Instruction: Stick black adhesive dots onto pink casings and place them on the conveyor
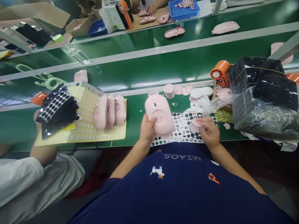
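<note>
My left hand grips a pink oval plastic casing, thumb on its face, which has a round recess and a small slot. My right hand is closed in a pinch on a thin round pink disc at its fingertips. Below and between my hands lies a white sheet with rows of black dots. Beyond the casing stand a short stack of round pink discs and loose white discs.
Three pink casings stand on yellow sheets at left, beside a co-worker's arm. At right are an orange handheld fan and a pile of black packs. Across the bench, another person's hand works near a blue tray.
</note>
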Tool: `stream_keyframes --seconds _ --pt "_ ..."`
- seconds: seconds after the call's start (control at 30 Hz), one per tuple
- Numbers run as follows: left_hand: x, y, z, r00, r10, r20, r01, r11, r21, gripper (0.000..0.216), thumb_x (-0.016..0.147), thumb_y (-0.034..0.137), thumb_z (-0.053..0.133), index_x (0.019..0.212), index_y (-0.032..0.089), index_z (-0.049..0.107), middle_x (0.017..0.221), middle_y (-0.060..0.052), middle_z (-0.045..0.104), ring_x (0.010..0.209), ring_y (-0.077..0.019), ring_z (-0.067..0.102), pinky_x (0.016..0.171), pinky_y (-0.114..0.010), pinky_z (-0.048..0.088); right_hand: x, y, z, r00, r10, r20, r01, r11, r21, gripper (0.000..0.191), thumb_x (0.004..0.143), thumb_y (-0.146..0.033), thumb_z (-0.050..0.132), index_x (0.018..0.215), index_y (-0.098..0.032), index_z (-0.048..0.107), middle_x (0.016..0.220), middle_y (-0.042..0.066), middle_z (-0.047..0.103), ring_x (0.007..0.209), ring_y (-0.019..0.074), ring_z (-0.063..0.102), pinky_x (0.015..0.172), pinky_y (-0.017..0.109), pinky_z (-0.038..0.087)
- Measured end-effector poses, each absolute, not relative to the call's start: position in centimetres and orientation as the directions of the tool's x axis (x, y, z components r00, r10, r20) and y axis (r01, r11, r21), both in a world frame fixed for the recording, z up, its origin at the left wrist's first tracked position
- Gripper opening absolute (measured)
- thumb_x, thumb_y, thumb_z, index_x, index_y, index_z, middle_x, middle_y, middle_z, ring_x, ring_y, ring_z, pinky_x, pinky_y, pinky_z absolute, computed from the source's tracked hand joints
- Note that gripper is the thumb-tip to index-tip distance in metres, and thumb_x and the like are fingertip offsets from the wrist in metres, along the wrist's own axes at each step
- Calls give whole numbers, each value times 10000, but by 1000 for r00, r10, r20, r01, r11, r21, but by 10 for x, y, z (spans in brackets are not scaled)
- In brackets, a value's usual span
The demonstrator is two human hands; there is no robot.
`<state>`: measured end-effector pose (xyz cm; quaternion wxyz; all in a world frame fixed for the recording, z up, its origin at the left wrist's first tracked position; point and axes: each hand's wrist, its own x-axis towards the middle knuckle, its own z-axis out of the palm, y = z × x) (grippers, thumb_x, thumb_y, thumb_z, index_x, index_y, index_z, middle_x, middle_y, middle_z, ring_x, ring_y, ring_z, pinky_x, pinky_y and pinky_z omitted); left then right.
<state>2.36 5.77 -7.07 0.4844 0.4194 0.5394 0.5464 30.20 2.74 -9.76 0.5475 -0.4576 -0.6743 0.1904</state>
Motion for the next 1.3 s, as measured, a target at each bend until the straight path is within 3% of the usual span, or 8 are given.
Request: stream_keyframes --seconds 0.13,0.23,0.33,0.57,0.8,0.97,1.07,1.3 --pt "48 37 -69 32 960 -280 -287 277 917 710 707 548 801 1285 217 554 1300 -111 692 1202 -290 649 1041 -428 520 299 21 -78 -192 673 714 644 636 -426 212 866 -257 679 997 -410 744 1062 -44 797 1051 254 686 1035 508 447" --pt "59 33 -61 117 956 -269 -387 294 874 699 738 513 788 1326 213 558 1303 -112 688 1226 -307 630 1064 -446 491 285 23 -54 -385 518 764 676 722 -149 260 892 -233 672 1084 -400 725 1135 -71 787 1142 204 657 1119 439 375" --pt "64 32 -56 163 959 -231 -466 281 839 694 730 504 799 1316 211 569 1290 -110 689 1219 -322 625 1055 -459 482 272 28 -37 -581 448 680 616 788 8 237 934 -246 639 1138 -339 713 1229 -52 761 1267 189 599 1209 425 256" --pt "53 27 -55 246 954 -174 -422 267 867 687 736 524 819 1300 208 586 1296 -117 674 1218 -331 608 1033 -450 477 280 33 -32 -757 442 481 520 854 33 411 969 -465 587 1334 -281 629 1344 20 708 1373 252 512 1247 506 103" --pt "57 25 -58 174 971 -166 -453 229 861 717 745 511 794 1351 228 533 1307 -99 650 1247 -313 581 1085 -462 439 260 22 -26 -680 514 523 635 769 69 328 942 -317 638 1262 -252 672 1259 40 740 1103 231 591 987 406 336" --pt "61 24 -54 159 970 -186 -447 239 862 698 748 497 796 1333 215 539 1354 -106 611 1301 -322 540 1114 -457 418 244 18 -23 -611 580 538 712 700 53 284 931 -191 617 1202 -223 698 1055 61 747 902 209 569 832 375 347" --pt "60 23 -53 166 967 -193 -433 247 867 730 735 500 807 1346 212 530 1373 -114 599 1326 -333 521 1125 -461 408 242 25 -21 -594 560 577 721 689 74 177 956 -263 637 1114 -243 714 954 40 719 853 194 547 807 354 341" --pt "59 22 -55 155 967 -203 -454 252 855 688 711 496 815 1280 201 563 1320 -108 627 1291 -339 547 1102 -472 428 236 23 -28 -399 670 626 777 610 -158 209 935 -424 666 1017 -237 710 943 60 642 878 215 541 800 353 373"
